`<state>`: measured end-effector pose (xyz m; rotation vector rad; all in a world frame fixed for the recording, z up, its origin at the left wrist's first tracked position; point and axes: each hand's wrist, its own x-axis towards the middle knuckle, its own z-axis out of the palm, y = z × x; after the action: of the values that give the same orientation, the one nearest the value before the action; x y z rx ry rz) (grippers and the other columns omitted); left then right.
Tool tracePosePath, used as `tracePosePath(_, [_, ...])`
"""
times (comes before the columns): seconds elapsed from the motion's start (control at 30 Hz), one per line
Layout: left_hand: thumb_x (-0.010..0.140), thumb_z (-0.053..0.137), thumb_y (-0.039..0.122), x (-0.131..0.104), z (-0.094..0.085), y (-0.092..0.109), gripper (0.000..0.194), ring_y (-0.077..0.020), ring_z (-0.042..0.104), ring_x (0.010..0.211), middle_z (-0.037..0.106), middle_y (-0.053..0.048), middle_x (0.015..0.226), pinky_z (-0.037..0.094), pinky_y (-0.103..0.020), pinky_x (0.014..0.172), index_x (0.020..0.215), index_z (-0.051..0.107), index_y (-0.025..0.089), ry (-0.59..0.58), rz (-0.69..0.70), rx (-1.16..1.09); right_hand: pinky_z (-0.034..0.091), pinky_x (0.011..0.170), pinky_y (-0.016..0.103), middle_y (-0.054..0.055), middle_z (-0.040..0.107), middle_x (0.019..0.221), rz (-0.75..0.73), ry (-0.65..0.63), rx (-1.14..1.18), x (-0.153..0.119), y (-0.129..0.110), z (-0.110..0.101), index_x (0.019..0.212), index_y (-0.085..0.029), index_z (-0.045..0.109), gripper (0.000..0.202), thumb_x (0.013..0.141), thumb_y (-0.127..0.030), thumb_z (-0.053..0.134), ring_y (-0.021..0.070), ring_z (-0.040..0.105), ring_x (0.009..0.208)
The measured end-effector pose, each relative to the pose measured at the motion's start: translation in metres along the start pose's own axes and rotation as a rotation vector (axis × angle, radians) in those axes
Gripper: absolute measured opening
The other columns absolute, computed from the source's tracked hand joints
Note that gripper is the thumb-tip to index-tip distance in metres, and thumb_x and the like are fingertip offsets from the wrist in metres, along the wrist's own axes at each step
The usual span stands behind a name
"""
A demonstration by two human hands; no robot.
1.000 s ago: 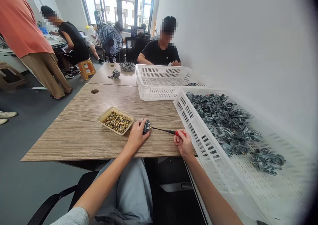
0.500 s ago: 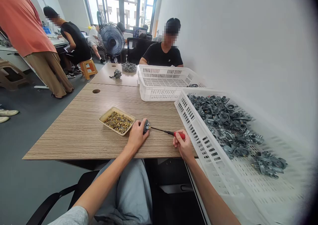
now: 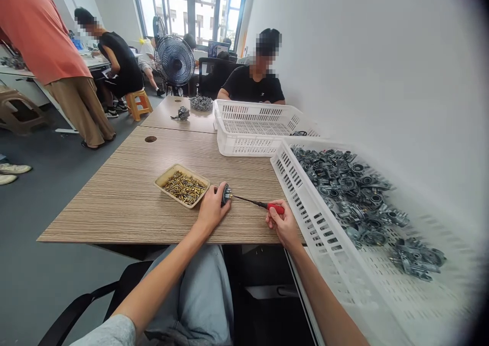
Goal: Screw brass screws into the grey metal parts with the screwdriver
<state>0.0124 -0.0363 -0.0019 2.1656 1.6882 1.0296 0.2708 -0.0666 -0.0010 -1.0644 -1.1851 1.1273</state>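
My left hand (image 3: pixel 211 206) is closed round a grey metal carburetor body (image 3: pixel 226 195) on the table. Its side with short posts faces right, and the hand hides the rest. A screwdriver with a red and black handle (image 3: pixel 275 208) is in my right hand (image 3: pixel 284 223), fingers wrapped round the grip. The long thin shaft points left, and its tip meets the carburetor body at a small brass-coloured part. Just left of my left hand stands a cream plastic tub (image 3: pixel 162 184) with many small brass pieces (image 3: pixel 183 187) in it.
At my right a white slatted crate (image 3: pixel 301 203) holds many metal carburetor bodies (image 3: pixel 344 178). Beyond it another white crate (image 3: pixel 244 146) has a dark part inside. Further back lie a single carburetor (image 3: pixel 182 113) and a heap of parts (image 3: pixel 201 103). A co-worker (image 3: pixel 252 83) sits opposite.
The view has shifted slightly, so everything appears a little to the right. My hands, the carburetor body and the screwdriver keep nearly the same positions relative to each other.
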Motion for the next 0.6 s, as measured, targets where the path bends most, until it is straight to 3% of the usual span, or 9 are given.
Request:
tracePosePath(0.2, [0.093,0.064,0.027,-0.001,-0.0001,0.0002,0.063,-0.0287,0.059,0.108,0.055,-0.01,0.113,0.053,-0.043,0.098,0.151,0.042,0.024,0.0,0.009,0.018,0.03,0.034,0.016,-0.009,0.045,0.051,0.062,0.039,0.025,0.0002,0.0006,0.0018,0.084,-0.023,0.056,0.038,0.089,-0.055,0.076,0.009,0.045,0.041])
tracePosePath(0.6, [0.092,0.068,0.034,-0.0021,-0.0013,0.0083,0.061,-0.0273,0.062,0.106,0.058,-0.008,0.113,0.053,-0.04,0.095,0.148,0.044,0.027,-0.017,0.018,0.028,0.03,0.035,0.017,-0.008,0.044,0.052,0.101,0.138,0.224,0.0011,-0.0018,0.0007,0.078,-0.023,0.052,0.041,0.086,-0.051,0.08,0.0093,0.047,0.042])
